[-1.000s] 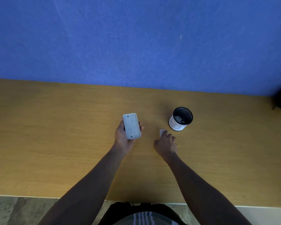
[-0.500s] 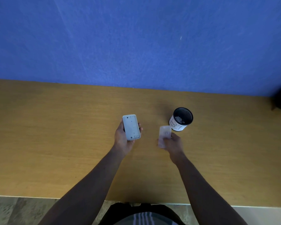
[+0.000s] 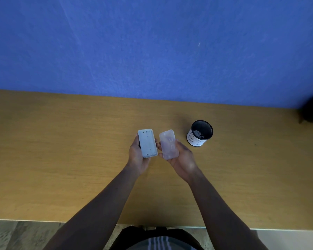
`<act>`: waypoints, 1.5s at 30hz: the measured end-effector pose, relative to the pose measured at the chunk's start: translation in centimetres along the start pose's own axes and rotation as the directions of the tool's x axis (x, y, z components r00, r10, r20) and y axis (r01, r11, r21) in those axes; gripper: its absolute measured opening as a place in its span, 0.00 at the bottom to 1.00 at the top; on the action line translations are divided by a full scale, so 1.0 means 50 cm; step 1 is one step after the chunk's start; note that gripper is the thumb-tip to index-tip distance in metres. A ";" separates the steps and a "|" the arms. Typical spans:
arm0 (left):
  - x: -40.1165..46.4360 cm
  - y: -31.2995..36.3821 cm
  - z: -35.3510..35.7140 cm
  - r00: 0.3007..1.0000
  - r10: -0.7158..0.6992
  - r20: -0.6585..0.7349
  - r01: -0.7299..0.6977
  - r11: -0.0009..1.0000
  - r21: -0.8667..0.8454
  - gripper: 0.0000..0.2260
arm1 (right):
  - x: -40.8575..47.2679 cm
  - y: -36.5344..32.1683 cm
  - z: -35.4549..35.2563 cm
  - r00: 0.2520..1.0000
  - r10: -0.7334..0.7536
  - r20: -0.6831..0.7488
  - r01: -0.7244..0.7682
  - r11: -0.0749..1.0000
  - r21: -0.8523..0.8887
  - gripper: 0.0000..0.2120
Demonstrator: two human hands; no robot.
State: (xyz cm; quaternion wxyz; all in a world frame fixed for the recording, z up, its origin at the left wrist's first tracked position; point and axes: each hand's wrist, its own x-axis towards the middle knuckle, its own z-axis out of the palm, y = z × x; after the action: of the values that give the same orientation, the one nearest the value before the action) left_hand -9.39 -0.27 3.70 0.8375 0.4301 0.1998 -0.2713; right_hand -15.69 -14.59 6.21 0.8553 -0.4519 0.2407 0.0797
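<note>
Left grip: the left hand (image 3: 136,157) clasps the white plastic case (image 3: 147,143) by its long edges, above the worktop (image 3: 61,150).
Right grip: the right hand (image 3: 181,157) cradles the translucent cover (image 3: 169,144) on curled fingers, just beside the case.
Handling: both look light, stiff and smooth, probably slippery; best held by the long edges.
Nearby: a black mesh cup (image 3: 201,133) stands to the right.

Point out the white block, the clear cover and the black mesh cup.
white block (image 3: 147,143): head view, centre of top face.
clear cover (image 3: 169,144): head view, centre of upper face.
black mesh cup (image 3: 195,141): head view, white label on wall.
</note>
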 end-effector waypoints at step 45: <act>-0.018 -0.005 0.046 0.995 0.084 -0.054 -0.068 0.966 0.250 0.18 | 0.005 0.043 0.025 0.920 -0.309 0.243 0.365 0.444 -0.819 0.20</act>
State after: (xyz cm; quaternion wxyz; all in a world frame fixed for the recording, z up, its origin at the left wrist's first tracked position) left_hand -10.01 -2.04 5.33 0.7800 0.5474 0.1745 -0.2480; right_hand -15.79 -12.32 5.10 0.5281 -0.8472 0.0513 0.0287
